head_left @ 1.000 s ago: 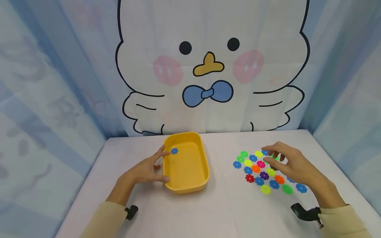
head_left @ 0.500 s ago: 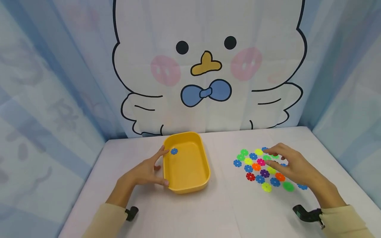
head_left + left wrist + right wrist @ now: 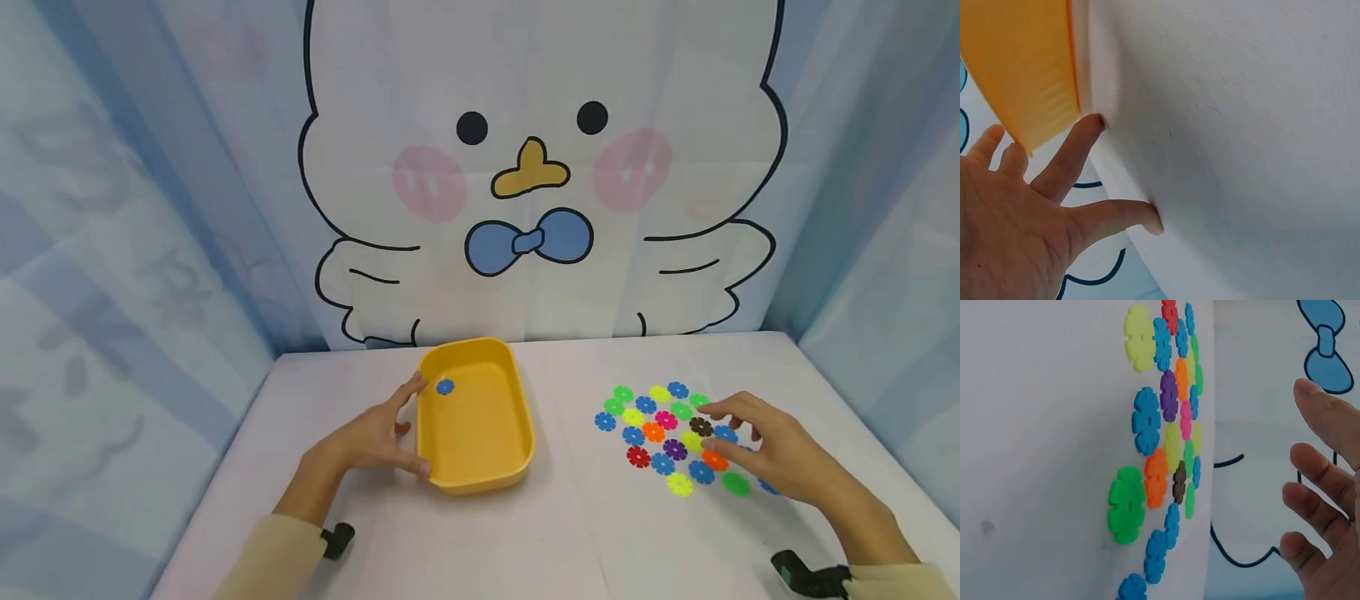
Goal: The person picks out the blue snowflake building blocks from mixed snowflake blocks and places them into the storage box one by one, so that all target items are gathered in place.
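A yellow tray (image 3: 480,429) stands left of centre on the white table, with one blue flower-shaped plastic disc (image 3: 445,387) lying near its far left corner. My left hand (image 3: 367,437) is at the tray's left side, thumb and fingers spread along the rim. In the left wrist view its fingers reach out straight beside the tray wall (image 3: 1029,69). Over the right part of a spread of notched flower discs hovers my right hand (image 3: 787,454), thumb and index finger apart. A brown disc (image 3: 701,427) and an orange disc (image 3: 715,460) lie near those fingertips. The right wrist view shows nothing between the fingers.
Several more discs lie flat to the right, among them a purple disc (image 3: 675,450), a red disc (image 3: 638,457) and a green disc (image 3: 737,483). A curtain (image 3: 525,292) with a cartoon print hangs behind the table (image 3: 525,542).
My right hand has shifted right and toward me over the discs, uncovering the brown one. The left hand stays at the tray's side. The head view shifts slightly.
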The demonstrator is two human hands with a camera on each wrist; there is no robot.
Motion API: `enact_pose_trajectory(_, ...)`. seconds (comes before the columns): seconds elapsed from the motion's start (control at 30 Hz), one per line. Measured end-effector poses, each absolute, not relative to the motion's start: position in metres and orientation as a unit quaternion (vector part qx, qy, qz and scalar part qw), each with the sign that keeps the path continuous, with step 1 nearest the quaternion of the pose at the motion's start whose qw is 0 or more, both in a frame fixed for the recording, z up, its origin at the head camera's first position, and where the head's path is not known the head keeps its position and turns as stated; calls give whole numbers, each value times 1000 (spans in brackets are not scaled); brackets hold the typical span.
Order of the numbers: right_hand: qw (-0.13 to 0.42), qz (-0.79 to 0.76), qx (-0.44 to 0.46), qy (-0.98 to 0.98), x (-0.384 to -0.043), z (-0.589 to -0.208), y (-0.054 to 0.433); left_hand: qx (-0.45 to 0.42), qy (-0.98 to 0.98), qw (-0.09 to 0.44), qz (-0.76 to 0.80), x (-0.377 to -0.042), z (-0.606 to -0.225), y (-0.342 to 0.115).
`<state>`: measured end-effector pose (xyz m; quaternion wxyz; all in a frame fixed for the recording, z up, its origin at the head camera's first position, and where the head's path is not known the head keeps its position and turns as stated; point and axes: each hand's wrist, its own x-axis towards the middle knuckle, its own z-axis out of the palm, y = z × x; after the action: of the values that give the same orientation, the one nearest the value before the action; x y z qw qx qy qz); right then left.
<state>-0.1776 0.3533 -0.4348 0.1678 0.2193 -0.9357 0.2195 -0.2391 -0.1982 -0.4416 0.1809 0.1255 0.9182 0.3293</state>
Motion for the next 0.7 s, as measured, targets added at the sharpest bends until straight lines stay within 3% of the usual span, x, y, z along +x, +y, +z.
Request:
enact_pose_trajectory(0.3, 115, 256, 206, -937, -175, -451, 354, 123, 916, 182, 336, -236, -442, -203)
enact_pose_trajectory(0.57, 0, 235, 146, -961, -176, -455, 362, 138, 913, 188, 335, -239, -440, -202)
enact_pose_trajectory(0.7, -7, 225, 145, -963, -172, -460, 367, 141, 910, 193, 338, -241, -439, -198)
